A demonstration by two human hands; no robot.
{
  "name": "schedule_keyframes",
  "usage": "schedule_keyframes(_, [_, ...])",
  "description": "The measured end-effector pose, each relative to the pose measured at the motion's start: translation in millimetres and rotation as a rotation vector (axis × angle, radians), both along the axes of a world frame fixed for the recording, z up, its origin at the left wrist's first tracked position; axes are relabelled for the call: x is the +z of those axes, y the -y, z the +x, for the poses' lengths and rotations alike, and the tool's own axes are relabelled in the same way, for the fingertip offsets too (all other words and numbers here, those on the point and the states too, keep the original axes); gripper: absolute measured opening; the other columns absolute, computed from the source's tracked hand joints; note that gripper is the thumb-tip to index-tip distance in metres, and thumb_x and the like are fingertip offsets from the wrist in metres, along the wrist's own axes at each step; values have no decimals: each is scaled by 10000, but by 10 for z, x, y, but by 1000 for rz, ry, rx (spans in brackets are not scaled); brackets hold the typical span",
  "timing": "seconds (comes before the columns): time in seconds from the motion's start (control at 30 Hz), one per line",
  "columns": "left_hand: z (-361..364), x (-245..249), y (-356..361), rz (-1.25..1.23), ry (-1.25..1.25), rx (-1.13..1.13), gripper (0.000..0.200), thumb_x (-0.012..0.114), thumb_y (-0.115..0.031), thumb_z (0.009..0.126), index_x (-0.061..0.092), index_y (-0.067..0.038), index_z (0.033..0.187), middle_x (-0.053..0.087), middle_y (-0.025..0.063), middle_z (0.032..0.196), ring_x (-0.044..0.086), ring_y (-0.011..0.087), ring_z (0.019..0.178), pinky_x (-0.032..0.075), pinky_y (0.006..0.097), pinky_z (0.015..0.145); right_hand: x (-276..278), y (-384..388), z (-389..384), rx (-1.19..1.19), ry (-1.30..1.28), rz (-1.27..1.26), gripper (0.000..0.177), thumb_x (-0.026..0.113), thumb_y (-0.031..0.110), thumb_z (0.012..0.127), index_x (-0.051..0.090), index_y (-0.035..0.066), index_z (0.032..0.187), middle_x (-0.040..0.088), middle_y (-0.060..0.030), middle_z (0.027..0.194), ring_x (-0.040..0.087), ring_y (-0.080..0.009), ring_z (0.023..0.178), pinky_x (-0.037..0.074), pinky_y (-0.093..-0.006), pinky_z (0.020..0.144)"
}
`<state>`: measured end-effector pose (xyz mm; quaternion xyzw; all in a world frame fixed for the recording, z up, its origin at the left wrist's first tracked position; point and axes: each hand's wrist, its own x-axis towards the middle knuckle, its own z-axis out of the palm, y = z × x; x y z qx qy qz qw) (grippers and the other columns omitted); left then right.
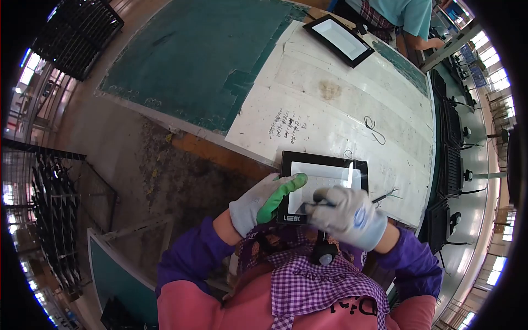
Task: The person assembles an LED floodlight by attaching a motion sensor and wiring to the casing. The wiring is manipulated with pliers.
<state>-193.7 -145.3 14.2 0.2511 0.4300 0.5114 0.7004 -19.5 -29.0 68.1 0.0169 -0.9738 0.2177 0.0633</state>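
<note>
A black-framed LED floodlight (363, 172) with a glass front lies at the table's near edge, close to my body. White lettering shows on its lower frame, and a round motion sensor (324, 257) hangs from the side facing me. My left hand (267, 202), in a white and green glove, grips the lamp's left edge with its fingers over the frame. Over the lower right of the glass is my right hand (346, 214), in a white glove with dark fingertips. Its fingers are curled and slightly blurred; what they hold, if anything, cannot be made out.
A second floodlight (338, 39) lies at the table's far end, near a co-worker (415, 22). A cable with bare wires (385, 195) sticks out right of the near lamp. Several dark lamps (452, 159) line a conveyor at right. Racks (58, 214) stand at left.
</note>
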Motion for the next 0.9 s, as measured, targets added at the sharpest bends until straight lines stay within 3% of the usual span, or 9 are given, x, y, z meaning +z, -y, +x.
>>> schedule_keyframes(0.07, [29,11,-2,-118,215,46,336,491,-254,985,614,10,1152,683,114,997,651,147,871,513,285,768,-3,133,8,22,28,80,216,661,243,796,651,112,969,599,-84,922,605,-229,690,521,-331,534])
schedule_keyframes(0.27, [76,-118,1,-134,275,152,294,542,-241,969,620,20,1077,669,59,915,607,111,788,504,263,702,-154,172,-159,55,-61,16,233,713,238,738,649,143,941,588,-79,952,619,-243,741,523,-342,541])
schedule_keyframes(0.37, [77,-91,8,-89,173,127,281,516,-242,975,609,-1,1086,667,86,915,610,142,766,505,287,695,-215,135,-185,99,1,-2,219,696,228,729,645,148,927,589,-71,980,626,-243,773,531,-351,574])
schedule_keyframes(0.43, [87,-266,29,236,-185,165,273,493,-232,981,606,-12,1097,667,104,927,623,172,773,507,295,700,-230,118,-210,142,46,-2,230,688,220,718,638,146,929,586,-70,993,628,-242,787,533,-352,586])
schedule_keyframes(0.5, [87,-293,40,295,-316,132,272,474,-220,983,597,-16,1113,667,117,939,633,199,783,509,298,706,-188,127,-230,196,109,19,242,679,212,706,631,143,932,583,-71,1005,628,-241,797,534,-351,595])
schedule_keyframes(0.6, [63,-154,27,95,-215,38,269,472,-200,973,585,-16,1133,666,123,957,641,220,803,511,299,719,-185,133,-238,263,112,41,250,668,202,694,622,138,931,574,-67,1005,624,-238,796,535,-340,602])
schedule_keyframes(0.73, [53,-405,53,177,-207,54,249,516,-180,950,588,-30,1136,667,106,959,641,192,826,516,301,736,-271,77,-256,171,-64,6,244,660,197,697,615,142,930,568,-52,1010,620,-232,779,534,-331,589])
schedule_keyframes(0.87, [-11,-388,43,500,-811,-29,248,550,-182,938,587,-48,1144,665,85,937,638,155,830,518,287,741,-218,76,-275,158,-54,104,254,656,189,695,612,142,941,575,-49,1014,619,-226,757,533,-323,575])
schedule_keyframes(0.9, [-6,-335,22,293,-494,7,254,549,-191,942,587,-43,1145,665,79,931,637,146,824,517,282,738,-217,78,-270,188,-29,117,256,655,186,694,612,141,942,578,-49,1016,618,-224,751,534,-322,570])
